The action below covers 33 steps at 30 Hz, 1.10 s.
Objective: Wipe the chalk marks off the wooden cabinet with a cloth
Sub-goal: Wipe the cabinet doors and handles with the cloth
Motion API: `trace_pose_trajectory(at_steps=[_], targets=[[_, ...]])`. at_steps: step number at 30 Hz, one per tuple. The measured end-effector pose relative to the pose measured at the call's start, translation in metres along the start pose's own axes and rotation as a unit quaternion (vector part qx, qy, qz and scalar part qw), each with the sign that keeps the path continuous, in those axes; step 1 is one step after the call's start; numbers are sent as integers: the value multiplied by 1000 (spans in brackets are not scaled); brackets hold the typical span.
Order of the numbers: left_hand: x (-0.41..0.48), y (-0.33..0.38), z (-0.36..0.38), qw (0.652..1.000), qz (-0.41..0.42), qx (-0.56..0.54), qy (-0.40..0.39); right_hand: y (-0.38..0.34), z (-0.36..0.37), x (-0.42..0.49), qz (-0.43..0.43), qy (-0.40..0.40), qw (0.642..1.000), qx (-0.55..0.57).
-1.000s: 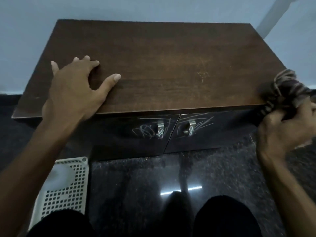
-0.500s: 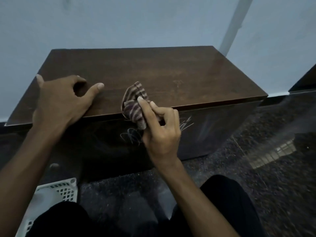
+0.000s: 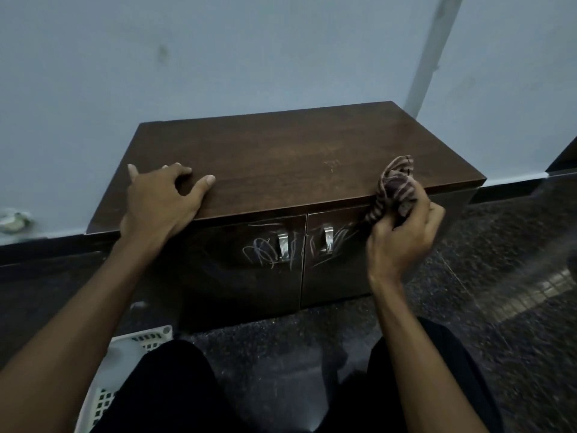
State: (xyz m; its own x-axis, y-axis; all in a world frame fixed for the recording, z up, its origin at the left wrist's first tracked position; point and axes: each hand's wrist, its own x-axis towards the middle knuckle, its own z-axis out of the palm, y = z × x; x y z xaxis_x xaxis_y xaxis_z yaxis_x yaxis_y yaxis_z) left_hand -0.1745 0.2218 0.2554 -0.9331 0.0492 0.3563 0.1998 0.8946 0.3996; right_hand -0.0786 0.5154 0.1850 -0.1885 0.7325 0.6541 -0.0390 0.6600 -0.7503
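The room is dim and bluish — the wall [image 3: 218, 57] looks grey-blue and the cabinet [image 3: 281, 157] front is almost black. The shiny floor [image 3: 515, 276] shows a soft glow on the right and looks smeared there, and the cloth [image 3: 395, 185] is a bit blurry. Straight lines bend near the edges.

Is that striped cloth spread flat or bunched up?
Bunched up: the striped cloth is a crumpled wad gripped in the right hand at the front edge of the cabinet.
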Motion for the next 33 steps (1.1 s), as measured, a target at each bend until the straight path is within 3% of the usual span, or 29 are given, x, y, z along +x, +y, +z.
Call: trace_pose_trajectory(at_steps=[7, 10, 15, 23, 27, 30, 33], targets=[[34, -36, -15, 999, 48, -8, -21, -64, 23, -79, -169, -101, 979, 52], [36, -43, -18, 995, 33, -96, -9, -90, 37, -109, -201, -140, 967, 68], [40, -54, -23, 965, -11, -251, -81, -139, 61, -165, -276, -207, 933, 101], [38, -58, -23, 969, 26, -228, -86, -158, 65, -187, -326, -231, 912, 87], [35, -56, -22, 973, 26, -218, -71, -119, 53, -181, -239, -216, 945, 59], [34, -52, -22, 977, 39, -199, -59, -88, 41, -187, -90, -219, 971, 29], [31, -48, -24, 982, 68, -171, -46, -72, 34, -200, 37, -215, 976, 27]])
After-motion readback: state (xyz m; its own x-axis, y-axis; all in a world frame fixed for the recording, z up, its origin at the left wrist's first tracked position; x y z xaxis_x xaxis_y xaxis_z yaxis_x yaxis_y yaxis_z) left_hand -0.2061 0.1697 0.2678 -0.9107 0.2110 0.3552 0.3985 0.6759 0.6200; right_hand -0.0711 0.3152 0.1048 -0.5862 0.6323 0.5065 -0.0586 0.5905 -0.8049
